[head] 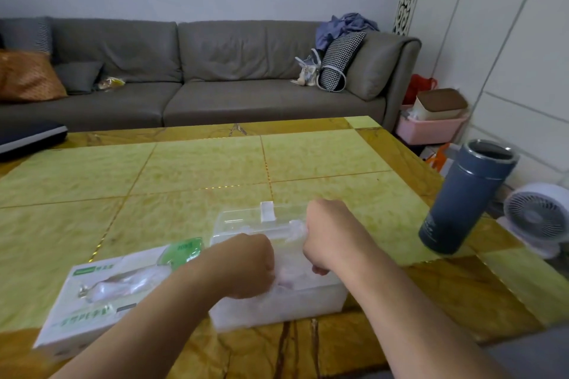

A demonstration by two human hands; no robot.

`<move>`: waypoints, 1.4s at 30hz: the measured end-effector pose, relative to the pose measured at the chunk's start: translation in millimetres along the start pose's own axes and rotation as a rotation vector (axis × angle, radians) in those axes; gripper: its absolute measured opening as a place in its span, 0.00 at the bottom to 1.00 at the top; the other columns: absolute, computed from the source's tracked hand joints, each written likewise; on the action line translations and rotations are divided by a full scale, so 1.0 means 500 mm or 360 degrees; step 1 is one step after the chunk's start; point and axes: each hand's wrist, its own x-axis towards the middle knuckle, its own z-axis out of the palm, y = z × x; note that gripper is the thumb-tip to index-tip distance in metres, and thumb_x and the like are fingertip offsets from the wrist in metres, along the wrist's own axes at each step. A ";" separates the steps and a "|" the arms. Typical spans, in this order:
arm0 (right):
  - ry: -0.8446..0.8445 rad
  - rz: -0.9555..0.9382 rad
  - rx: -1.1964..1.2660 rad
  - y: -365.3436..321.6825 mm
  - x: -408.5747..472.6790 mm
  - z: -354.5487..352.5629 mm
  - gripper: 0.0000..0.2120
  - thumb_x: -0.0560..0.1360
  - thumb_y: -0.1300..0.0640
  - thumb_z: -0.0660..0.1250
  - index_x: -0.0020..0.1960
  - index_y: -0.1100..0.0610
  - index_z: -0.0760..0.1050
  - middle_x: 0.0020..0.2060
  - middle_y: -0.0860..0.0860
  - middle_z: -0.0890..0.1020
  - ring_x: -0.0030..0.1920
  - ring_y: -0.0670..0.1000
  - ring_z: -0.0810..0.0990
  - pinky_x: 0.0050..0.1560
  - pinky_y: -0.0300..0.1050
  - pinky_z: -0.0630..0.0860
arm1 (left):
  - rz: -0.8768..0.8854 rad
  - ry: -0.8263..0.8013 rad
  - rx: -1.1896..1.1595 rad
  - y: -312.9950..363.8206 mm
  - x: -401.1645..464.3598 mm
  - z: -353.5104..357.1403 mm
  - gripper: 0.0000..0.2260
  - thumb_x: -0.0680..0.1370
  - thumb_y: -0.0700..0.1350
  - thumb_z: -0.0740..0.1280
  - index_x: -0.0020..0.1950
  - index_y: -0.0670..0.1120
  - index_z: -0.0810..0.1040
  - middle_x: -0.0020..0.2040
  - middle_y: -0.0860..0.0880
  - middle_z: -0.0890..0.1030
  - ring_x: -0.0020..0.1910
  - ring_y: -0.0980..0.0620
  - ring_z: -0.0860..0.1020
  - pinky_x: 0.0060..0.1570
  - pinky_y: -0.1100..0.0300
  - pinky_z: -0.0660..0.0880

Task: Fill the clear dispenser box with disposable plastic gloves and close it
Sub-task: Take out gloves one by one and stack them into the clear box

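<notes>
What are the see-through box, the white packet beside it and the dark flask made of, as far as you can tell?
Box: looks like clear rigid plastic, since the contents show through its walls. Packet: probably printed cardboard, matte white with green print, flat faces and sharp folded edges. Flask: seems metal with a matte blue-grey coating; its rim shines bare and silvery. Table: likely polished stone, glossy and veined.

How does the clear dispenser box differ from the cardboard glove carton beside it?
The dispenser box is see-through plastic with its lid raised; the carton is opaque white and green card. Both hands, left and right, work in the box; none touches the carton. Both rest on the table.
</notes>
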 end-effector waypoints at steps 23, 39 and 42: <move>0.0248 -0.0043 -0.0228 0.018 0.015 0.012 0.09 0.68 0.70 0.70 0.34 0.58 0.76 0.30 0.52 0.76 0.30 0.56 0.80 0.28 0.45 0.77 | 0.0102 -0.0063 -0.0259 0.007 0.013 -0.010 0.08 0.80 0.47 0.71 0.49 0.45 0.88 0.44 0.49 0.88 0.45 0.51 0.86 0.50 0.56 0.83; 0.0274 -0.0258 0.0371 -0.030 -0.010 -0.014 0.08 0.71 0.62 0.61 0.38 0.57 0.79 0.34 0.53 0.82 0.34 0.57 0.83 0.31 0.53 0.82 | 0.0027 -0.0075 -0.0193 0.007 0.022 0.029 0.14 0.77 0.39 0.63 0.59 0.55 0.78 0.49 0.55 0.79 0.47 0.53 0.82 0.52 0.55 0.81; -0.0149 -0.0183 0.0307 -0.042 -0.010 0.014 0.06 0.69 0.65 0.59 0.35 0.60 0.72 0.30 0.54 0.77 0.29 0.56 0.75 0.22 0.43 0.68 | 0.0057 -0.0074 -0.0011 0.009 0.027 0.033 0.09 0.77 0.39 0.65 0.51 0.53 0.75 0.49 0.53 0.79 0.47 0.49 0.78 0.51 0.55 0.78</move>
